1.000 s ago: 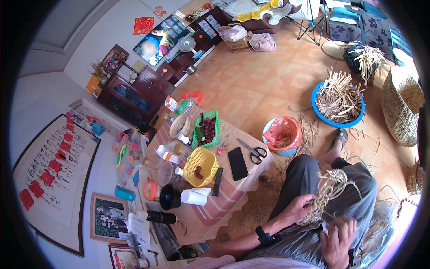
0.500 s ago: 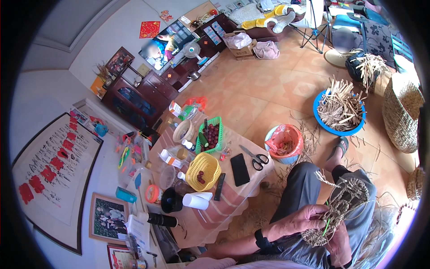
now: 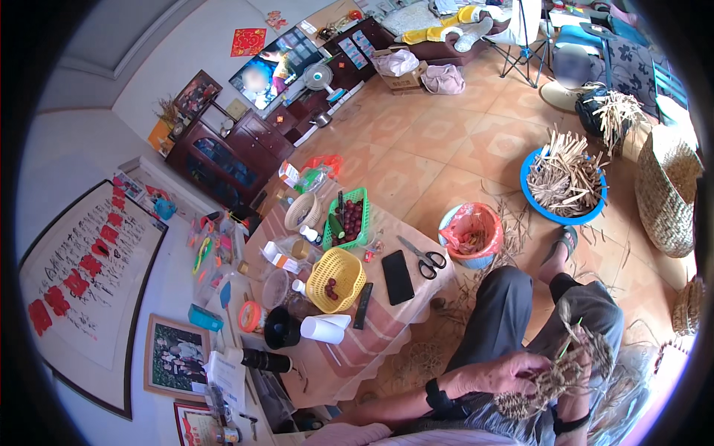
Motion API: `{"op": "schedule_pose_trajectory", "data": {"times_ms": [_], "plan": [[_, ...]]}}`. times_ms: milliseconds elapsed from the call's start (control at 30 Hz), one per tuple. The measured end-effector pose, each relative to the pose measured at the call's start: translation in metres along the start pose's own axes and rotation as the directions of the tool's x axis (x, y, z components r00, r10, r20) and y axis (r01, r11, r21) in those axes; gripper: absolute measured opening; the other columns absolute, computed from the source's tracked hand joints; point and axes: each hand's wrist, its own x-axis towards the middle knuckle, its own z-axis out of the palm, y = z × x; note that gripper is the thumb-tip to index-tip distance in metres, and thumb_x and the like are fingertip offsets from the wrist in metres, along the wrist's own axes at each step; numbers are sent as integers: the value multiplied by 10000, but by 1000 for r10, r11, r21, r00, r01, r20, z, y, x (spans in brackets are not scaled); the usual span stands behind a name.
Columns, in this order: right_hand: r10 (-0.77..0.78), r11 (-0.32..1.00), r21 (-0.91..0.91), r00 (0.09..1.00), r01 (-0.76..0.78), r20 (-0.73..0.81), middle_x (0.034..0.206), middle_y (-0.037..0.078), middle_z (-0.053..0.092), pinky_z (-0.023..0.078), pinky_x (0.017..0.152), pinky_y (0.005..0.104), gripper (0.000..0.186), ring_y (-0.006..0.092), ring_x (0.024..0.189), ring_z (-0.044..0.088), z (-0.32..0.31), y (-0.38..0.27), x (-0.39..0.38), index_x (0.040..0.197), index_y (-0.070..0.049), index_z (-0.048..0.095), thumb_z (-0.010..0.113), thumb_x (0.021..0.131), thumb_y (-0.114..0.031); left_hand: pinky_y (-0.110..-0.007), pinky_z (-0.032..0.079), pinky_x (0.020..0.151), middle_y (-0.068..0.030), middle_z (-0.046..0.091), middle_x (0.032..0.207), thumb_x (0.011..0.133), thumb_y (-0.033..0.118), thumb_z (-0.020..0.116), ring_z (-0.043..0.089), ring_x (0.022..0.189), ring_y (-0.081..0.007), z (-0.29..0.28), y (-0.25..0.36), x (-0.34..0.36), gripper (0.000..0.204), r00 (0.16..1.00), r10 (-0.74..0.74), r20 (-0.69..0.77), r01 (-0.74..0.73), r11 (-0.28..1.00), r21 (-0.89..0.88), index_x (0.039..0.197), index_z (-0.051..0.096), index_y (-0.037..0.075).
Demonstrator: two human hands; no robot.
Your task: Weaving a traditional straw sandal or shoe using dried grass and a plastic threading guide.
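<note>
1. The woven straw piece [image 3: 567, 379] is held above your lap, in front of your grey trousers [image 3: 491, 316]; loose ends stick out of it, and a thin green strand [image 3: 568, 343] shows at its upper side.
2. Your left hand [image 3: 513, 373] has its fingers bent and pinching the piece at its left side.
3. Your right hand [image 3: 576, 392] is at the right part of the piece, largely covered by it, so you cannot tell whether its fingers are spread or pressed together.
4. To your left is the tabletop [image 3: 407, 318]. Near its right corner lie the black-handled scissors [image 3: 428, 262], handles toward that corner, with a black phone [image 3: 398, 276] just beside them.
5. Farther in from that corner are a black remote control [image 3: 364, 306] and a yellow basket [image 3: 338, 266] with a few dark red fruits inside.
6. On the floor, just off the right corner, stands a red-lined bin [image 3: 476, 230]; beyond it, a blue basin [image 3: 569, 221] holds dry straw strips [image 3: 567, 175].
</note>
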Motion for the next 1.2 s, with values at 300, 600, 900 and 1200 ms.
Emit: {"op": "schedule_pose_trajectory", "data": {"times_ms": [300,600,900,1200], "plan": [[213,948,239,977,-211,18,1096,104,709,590,839,404,311,243,962,697,17,-7,11,1179,-65,622,556,1043,-336,-275,455,959,-1,637,1114,946,215,729,579,1073,-94,1,-5,0,411,990,17,-139,-51,967,-248,1275,584,17],[-374,911,-126,656,393,-655,650,-104,326,225,430,204,127,12,508,269,-252,-94,-21,995,-191,570,519,1081,-268,-325,525,959,-82,706,1152,911,246,765,674,1042,-171,-47,2,-54,465,916,30,-400,-132,964,-230,1274,630,-13],[-278,686,-724,946,74,-166,789,-60,504,340,554,208,181,46,629,424,-94,-69,7,1175,-82,674,557,1050,-140,-266,513,943,-36,698,1122,973,119,690,650,1027,-95,-22,-15,-33,307,937,-135,-323,50,964,-260,1242,639,-19],[65,616,-785,989,68,136,834,43,663,516,678,256,245,83,707,600,-14,-16,-11,1132,-16,698,540,967,72,-277,496,979,-47,690,1183,948,138,722,636,1075,-103,-17,-16,-35,422,929,-226,-294,163,961,-225,1320,602,-21]]}}
